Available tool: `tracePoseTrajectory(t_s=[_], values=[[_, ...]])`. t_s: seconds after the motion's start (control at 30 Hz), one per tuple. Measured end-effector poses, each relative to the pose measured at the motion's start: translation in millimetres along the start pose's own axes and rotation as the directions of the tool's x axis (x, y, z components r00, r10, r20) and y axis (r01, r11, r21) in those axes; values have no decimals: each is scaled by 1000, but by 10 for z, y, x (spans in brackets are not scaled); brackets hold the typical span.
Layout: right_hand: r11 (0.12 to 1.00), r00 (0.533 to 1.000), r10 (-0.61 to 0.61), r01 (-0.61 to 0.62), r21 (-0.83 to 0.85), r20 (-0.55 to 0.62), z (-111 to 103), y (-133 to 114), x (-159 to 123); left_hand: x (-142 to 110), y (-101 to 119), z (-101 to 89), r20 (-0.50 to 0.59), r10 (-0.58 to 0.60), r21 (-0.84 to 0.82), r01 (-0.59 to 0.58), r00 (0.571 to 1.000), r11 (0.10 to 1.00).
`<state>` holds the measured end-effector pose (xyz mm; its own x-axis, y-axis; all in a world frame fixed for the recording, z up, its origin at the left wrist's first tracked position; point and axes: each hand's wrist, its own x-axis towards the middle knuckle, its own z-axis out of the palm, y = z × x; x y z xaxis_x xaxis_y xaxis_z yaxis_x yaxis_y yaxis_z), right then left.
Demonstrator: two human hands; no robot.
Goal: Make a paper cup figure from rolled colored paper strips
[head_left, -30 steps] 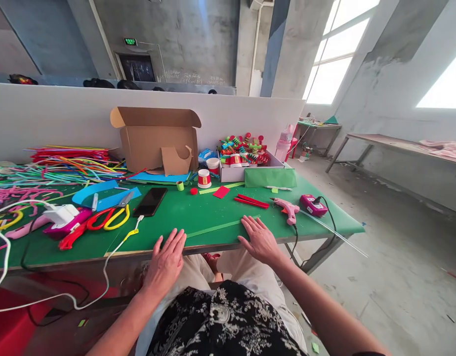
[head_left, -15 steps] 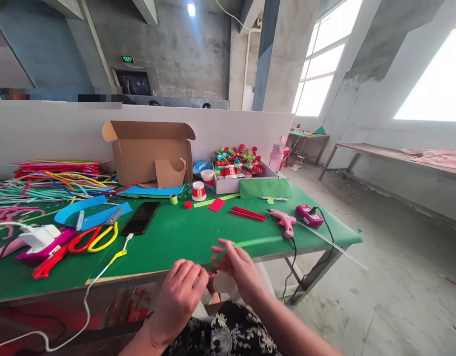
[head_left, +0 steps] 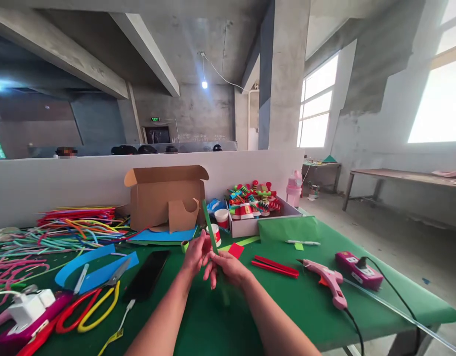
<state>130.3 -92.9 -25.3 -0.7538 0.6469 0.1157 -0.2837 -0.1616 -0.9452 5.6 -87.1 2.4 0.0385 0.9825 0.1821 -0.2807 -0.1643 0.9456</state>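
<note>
In the head view a narrow green strip point(head_left: 210, 225), which looks like paper, stands nearly upright above the table. My right hand point(head_left: 231, 267) pinches it near its middle between thumb and forefinger, with the other fingers loosely curled. On its left side, my left hand point(head_left: 195, 256) is closed against the strip, fingertips partly hidden. The strip's lower end is smeared by motion below the hands. Just behind are a red-and-white paper cup point(head_left: 214, 235) and a small light-green roll point(head_left: 185, 246). A red paper piece point(head_left: 236, 250) lies beyond my right hand.
Red strips point(head_left: 275, 267), a pink glue gun point(head_left: 326, 279) and a purple power block point(head_left: 359, 269) are on the right. Scissors point(head_left: 98, 301), a phone point(head_left: 148, 274) and pipe cleaners point(head_left: 79, 230) lie left. Behind stand a cardboard box point(head_left: 164, 198) and a box of colourful figures point(head_left: 244, 228).
My view has tilted up and come closer to the table. Both hands have moved from the table's front edge to over its surface. The strip has turned from nearly level to nearly upright.
</note>
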Motion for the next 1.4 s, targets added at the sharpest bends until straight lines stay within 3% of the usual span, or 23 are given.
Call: tracePoseTrajectory(t_s=[0.1,0.23,0.4,0.47,0.5,0.57,0.6,0.67,0.77,1.03,1.17,1.27,1.4], values=[[996,996,83,-82,-27,28,-30,82,11,-68,-66,-63,-47,-8,11,8,999,1000],[996,995,84,-84,1,-58,-36,54,10,-94,26,-105,-7,0,6,0,1000,1000],[992,992,118,-120,-46,-43,-26,11,-20,-61,19,-156,14,-22,-16,22,1000,1000],[984,984,45,-73,-163,-171,-62,-23,-39,-42,-2,-190,-9,-57,-79,56,998,995],[963,960,-59,-17,-268,-272,-87,-43,-47,-32,-10,-208,-18,-84,-111,82,996,990],[832,851,-356,99,-545,-388,-132,-77,-61,-13,-20,-239,-25,-148,-148,143,989,979],[728,795,-486,138,-672,-363,-148,-89,-66,-7,-23,-249,-23,-177,-155,171,984,973],[532,756,-614,182,-827,-228,-163,-100,-73,-1,-24,-258,-4,-215,-156,212,977,965],[393,750,-655,238,-888,-89,-171,-87,-78,-9,-22,-248,43,-240,-145,244,970,959],[256,701,-711,330,-909,54,-214,-47,-88,-15,-74,-235,101,-235,-96,245,967,965],[287,718,-695,316,-905,31,-171,-64,-100,-1,-109,-229,76,-153,-65,158,985,985],[408,721,-686,265,-873,-102,-159,-63,-92,-1,-113,-203,67,-77,27,75,995,997],[570,689,-661,203,-797,-298,-201,-48,-65,-20,-110,-149,87,-42,100,33,995,994]])
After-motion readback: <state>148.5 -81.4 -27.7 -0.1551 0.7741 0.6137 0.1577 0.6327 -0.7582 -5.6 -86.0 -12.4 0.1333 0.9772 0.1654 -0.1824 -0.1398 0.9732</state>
